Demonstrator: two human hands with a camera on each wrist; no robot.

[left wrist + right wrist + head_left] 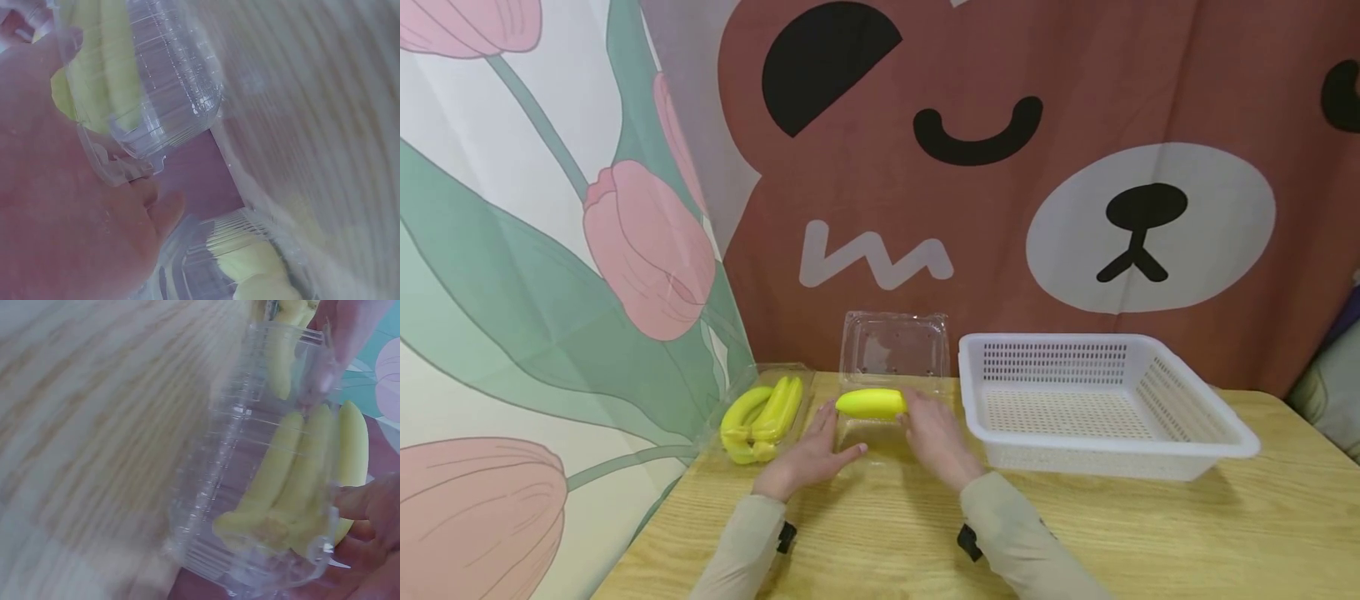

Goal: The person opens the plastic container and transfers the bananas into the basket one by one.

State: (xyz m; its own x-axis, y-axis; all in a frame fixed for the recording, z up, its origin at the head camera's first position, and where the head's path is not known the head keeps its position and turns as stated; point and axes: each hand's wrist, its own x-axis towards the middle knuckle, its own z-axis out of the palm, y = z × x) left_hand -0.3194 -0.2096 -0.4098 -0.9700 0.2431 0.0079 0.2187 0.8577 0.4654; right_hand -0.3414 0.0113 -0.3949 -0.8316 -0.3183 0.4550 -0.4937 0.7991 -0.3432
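Observation:
A bunch of yellow bananas lies low in an open clear plastic box, whose lid stands up at the back. One banana shows above the rim; the others show through the wall. My right hand holds the bunch at its right, stem end, thumb on top and fingers curled beside it. At the opposite end, my left hand has its fingers straight along the box's left side, fingertips right at the banana tips, thumb apart. Its palm is beside the box rim in the left wrist view.
Left of the hands, a second clear box with bananas inside sits on the wooden table. A white perforated plastic basket stands at the right. Printed cloth hangs behind the table.

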